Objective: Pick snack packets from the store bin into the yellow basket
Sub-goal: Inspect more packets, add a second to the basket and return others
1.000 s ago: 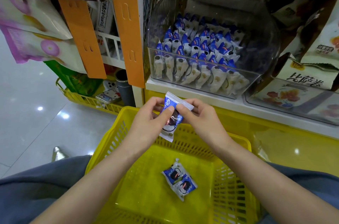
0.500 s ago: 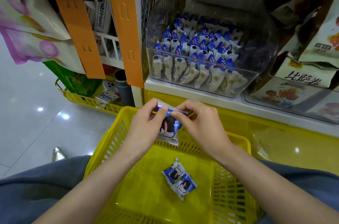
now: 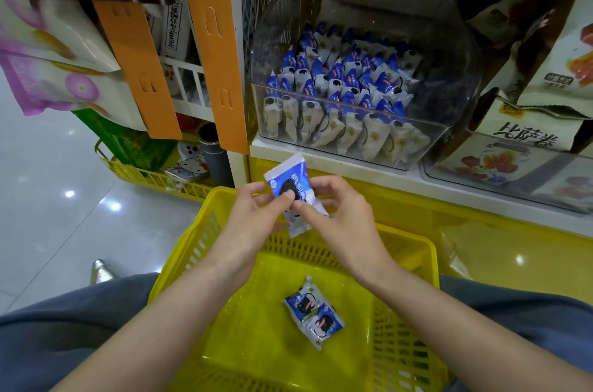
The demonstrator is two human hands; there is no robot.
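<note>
A blue and white snack packet [image 3: 290, 181] is held upright over the far rim of the yellow basket [image 3: 428, 260]. My left hand [image 3: 253, 221] pinches it from the left and my right hand [image 3: 340, 215] pinches it from the right, thumbs meeting on its front. Two more packets [image 3: 313, 311] lie on the basket floor, touching each other. Straight ahead on the shelf stands the clear store bin [image 3: 439, 135], filled with several rows of the same blue and white packets [image 3: 340, 93].
Orange hanging strips [image 3: 215, 45] and bagged goods hang at the left. A second clear bin [image 3: 513, 176] of snack bags sits to the right. Another yellow basket [image 3: 154, 178] stands on the shiny floor at left. My knees flank the basket.
The packet has been turned in both hands so its printed front now faces me, standing more upright. The hands stay above the basket's far rim.
</note>
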